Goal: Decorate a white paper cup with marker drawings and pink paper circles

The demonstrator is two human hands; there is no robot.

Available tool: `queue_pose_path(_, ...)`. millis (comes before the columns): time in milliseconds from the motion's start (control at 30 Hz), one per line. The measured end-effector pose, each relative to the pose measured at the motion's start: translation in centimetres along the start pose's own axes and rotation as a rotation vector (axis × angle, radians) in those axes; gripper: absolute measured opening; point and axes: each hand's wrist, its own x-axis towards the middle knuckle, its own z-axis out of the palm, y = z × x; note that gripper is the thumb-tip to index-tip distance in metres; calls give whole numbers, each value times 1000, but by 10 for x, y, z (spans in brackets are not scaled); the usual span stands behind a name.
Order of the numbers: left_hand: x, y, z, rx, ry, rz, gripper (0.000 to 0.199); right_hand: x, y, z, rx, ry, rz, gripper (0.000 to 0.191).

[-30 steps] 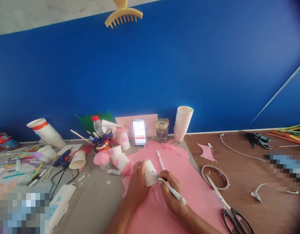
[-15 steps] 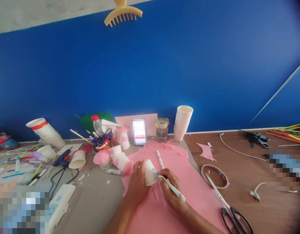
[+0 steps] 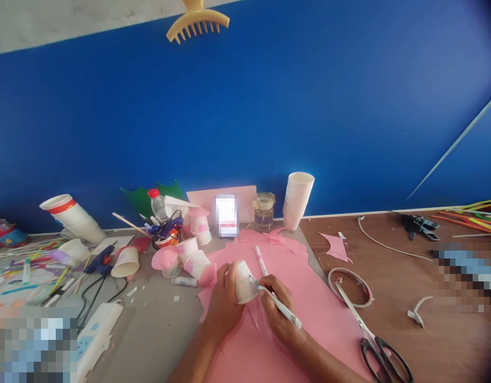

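A white paper cup is tilted in my left hand, whose fingers wrap round its left side. My right hand grips a white marker pen with a blue tip end, which meets the cup's side. Faint marks show on the cup, too small to make out. Both hands are above a large sheet of pink paper. Just beyond them, another white marker lies on the pink paper. Paper cups with pink patches lie left of my left hand.
A tall stack of paper cups, a lidded glass jar and a propped phone stand at the back. Scissors and a tape roll lie right. Leftward are a glue gun and a power strip.
The view has shifted very slightly, so everything sits a little further left. Both hands keep their hold on the cup and the marker, with hardly any movement.
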Motion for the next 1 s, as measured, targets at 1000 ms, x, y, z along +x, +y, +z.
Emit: queue_pose_path(1000, 0, 0, 0, 24, 13, 9, 64, 1, -2, 0, 7, 5, 7, 9)
